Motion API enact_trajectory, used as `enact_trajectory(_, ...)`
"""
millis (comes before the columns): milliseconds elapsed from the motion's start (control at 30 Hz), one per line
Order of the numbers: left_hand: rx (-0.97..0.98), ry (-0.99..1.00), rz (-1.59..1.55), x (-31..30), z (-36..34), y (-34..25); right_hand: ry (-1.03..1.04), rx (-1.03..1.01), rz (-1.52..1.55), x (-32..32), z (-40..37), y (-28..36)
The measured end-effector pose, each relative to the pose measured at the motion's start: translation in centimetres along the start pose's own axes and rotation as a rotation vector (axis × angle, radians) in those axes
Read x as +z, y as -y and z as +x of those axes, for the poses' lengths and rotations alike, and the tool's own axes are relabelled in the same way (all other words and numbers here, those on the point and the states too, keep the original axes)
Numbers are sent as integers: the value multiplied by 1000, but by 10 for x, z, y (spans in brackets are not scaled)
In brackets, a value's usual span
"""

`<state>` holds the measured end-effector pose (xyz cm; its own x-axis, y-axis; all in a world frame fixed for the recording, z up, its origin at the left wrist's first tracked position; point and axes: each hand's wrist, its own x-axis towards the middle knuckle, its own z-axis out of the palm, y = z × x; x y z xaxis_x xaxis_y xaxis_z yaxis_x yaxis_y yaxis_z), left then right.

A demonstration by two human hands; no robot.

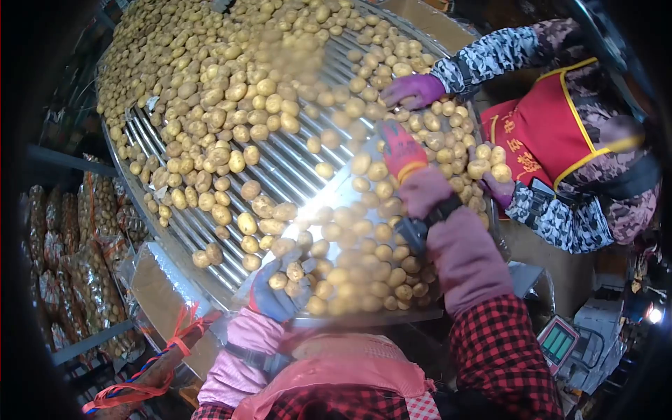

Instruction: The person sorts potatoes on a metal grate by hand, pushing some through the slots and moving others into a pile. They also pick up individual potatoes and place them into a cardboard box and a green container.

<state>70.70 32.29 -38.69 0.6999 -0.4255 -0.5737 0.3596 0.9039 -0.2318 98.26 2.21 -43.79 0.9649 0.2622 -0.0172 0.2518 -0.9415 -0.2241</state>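
Note:
My left hand [281,290], in a grey-blue glove, cups several potatoes [295,271] at the near edge of the sorting table. Farther forward and right, my right hand [402,150], in a red and grey glove, reaches palm down over the metal surface. Its fingers point away from me beside loose potatoes, and no potato shows in them. Between my arms lies a pile of potatoes [378,269] on a bright metal plate [325,203]; the camera view is smudged there.
A co-worker in a red apron [542,129] stands at the right, one purple-gloved hand [413,91] over potatoes, the other [495,187] by a few more. Metal rollers [231,259] carry a large potato heap [210,70]. Bagged potatoes [91,259] stand left; a scale display [558,341] sits right.

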Motion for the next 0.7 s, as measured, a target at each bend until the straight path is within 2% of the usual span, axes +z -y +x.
enact_trajectory(67, -17, 70, 126, -4, -2, -7, 298, 37, -92, -16, 26, 12)
enact_trajectory(100, 29, 21, 161, -2, -5, -8, 325, 57, -126, -10, 36, 14)
enact_trajectory(233, 11, 67, 43, 3, -12, -24, 380, 107, -207, 14, 66, 11)
enact_trajectory(267, -15, -31, -65, 4, -12, -27, 379, 115, -215, 16, 68, 8)
enact_trajectory(300, -44, -126, -171, 6, -12, -32, 319, 114, -158, 17, 66, 3)
enact_trajectory(367, 104, 26, 282, 11, -10, -24, 64, 110, 127, 23, 50, 8)
enact_trajectory(400, 84, 62, 268, 11, -6, -25, -58, 103, 271, 26, 36, 12)
enact_trajectory(467, 50, 138, 232, 2, 6, -27, -157, -202, 275, 40, -11, 59)
enact_trajectory(500, 130, 4, 251, -27, 20, -30, -204, -339, 278, 51, -44, 91)
enact_trajectory(533, 130, -17, 77, -2, 26, -20, 29, -433, 581, -1, -69, 149)
enact_trajectory(567, 359, 4, 594, -11, 31, -21, -202, -619, 618, -1, -91, 181)
enact_trajectory(600, 587, 24, 1109, -19, 36, -19, -135, -693, 614, -16, -106, 205)
enact_trajectory(633, 642, 211, 991, -18, 42, -24, -65, -767, 610, -27, -112, 217)
enact_trajectory(667, 667, 408, 861, -17, 49, -28, -93, -791, 597, -18, -105, 211)
enact_trajectory(700, 362, 415, 330, -33, 47, -37, -122, -815, 589, -2, -93, 202)
